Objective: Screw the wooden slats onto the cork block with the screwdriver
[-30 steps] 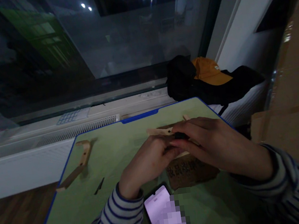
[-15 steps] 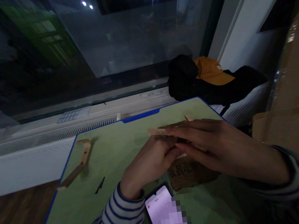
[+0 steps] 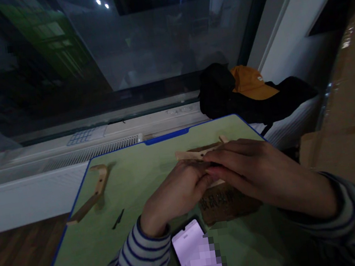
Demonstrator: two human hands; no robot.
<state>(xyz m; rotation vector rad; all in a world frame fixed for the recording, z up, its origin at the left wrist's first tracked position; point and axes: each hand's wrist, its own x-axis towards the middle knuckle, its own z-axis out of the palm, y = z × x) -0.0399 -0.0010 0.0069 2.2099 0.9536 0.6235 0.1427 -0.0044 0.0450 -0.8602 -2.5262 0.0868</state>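
Observation:
My left hand (image 3: 181, 187) and my right hand (image 3: 250, 165) meet over the middle of the board. Both are closed about a pale wooden piece (image 3: 187, 154) with a small dark hole. The right fingers lie over the left fingertips, so the exact grip is hidden. One end of the wood sticks out past the left knuckles, and a pale wooden tip (image 3: 223, 138) shows behind the right hand. Beneath them lies a brown cardboard piece (image 3: 220, 212) with dark printed characters. A second, angled wooden piece (image 3: 100, 182) with holes rests at the left.
A lit phone (image 3: 188, 238), partly blurred out, lies nearest me. Left of my left wrist is a thin dark object (image 3: 118, 219). The green tabletop (image 3: 136, 169) has a blue edge. Behind it are a radiator (image 3: 101, 154), an orange cap (image 3: 252, 81) on black cloth, and a cardboard box (image 3: 350, 106) at right.
My right fingers have shifted slightly to the right and down, baring more of the wooden piece and its hole. The left hand stays nearly in place.

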